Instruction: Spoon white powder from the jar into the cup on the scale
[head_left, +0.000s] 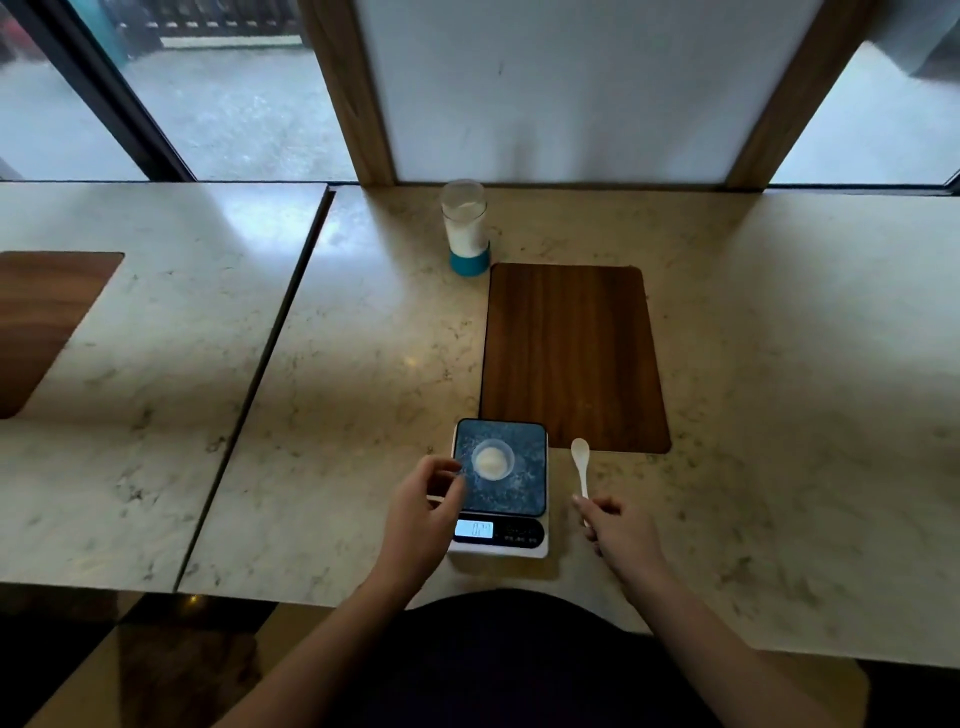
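Note:
A small clear cup (492, 460) with white powder in it stands on the dark platform of a white kitchen scale (519, 499), whose display is lit. My left hand (428, 506) hovers at the scale's left edge, fingers curled and apart, holding nothing. My right hand (618, 525) pinches the handle of a white spoon (580, 457) just right of the scale; its bowl points away from me and looks empty. The jar (464, 226), clear with a blue base and about half full of white powder, stands far back on the table, lid off.
A dark wooden placemat (571, 353) lies between the jar and the scale, to the right. The marble table (363, 374) has a seam to a second table on the left. A wall panel and windows close off the back.

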